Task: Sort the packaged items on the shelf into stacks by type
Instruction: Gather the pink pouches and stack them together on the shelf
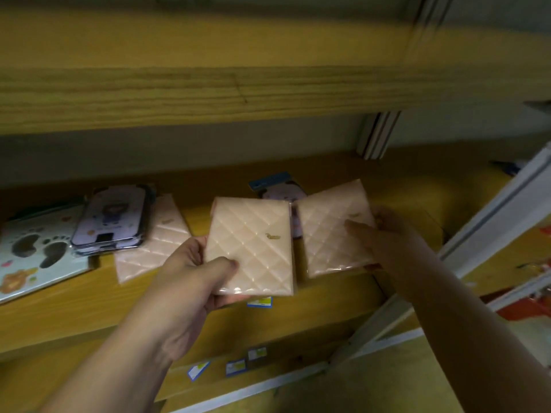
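Sorting is mid-step: left hand (190,272) grips 1 cream quilted plastic-wrapped packet (250,245), right hand (384,234) pinches a matching 2nd packet (331,231) at its 3 o'clock. Likely next: stack both on the 3rd cream packet (149,251) lying at 9 o'clock on the yellow wooden shelf (343,299), beside the purple phone cases (110,222).

Two cream quilted packets (250,245) (334,231) held above shelf (298,296); third (149,242) lying flat, left.

Shelf (328,296) left: footprint card (35,257), then phone cases (110,222) on a wallet (149,248).
Centre: two held wallets (253,245), side by side.
Far behind: another package (277,186).
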